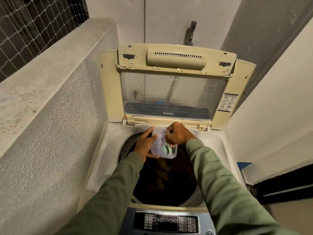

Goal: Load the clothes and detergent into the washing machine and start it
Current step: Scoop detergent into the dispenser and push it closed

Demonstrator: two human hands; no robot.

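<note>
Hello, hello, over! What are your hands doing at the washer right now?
Left hand holding the detergent tub over the drum. Right hand reaching into the tub, green scoop inside. Dark clothes already in. Lid up, nothing blocking.

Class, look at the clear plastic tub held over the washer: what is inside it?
The clear plastic tub holds pale lilac powder and a green scoop. The right hand reaches in, covering the scoop's handle and part of the contents.
</note>
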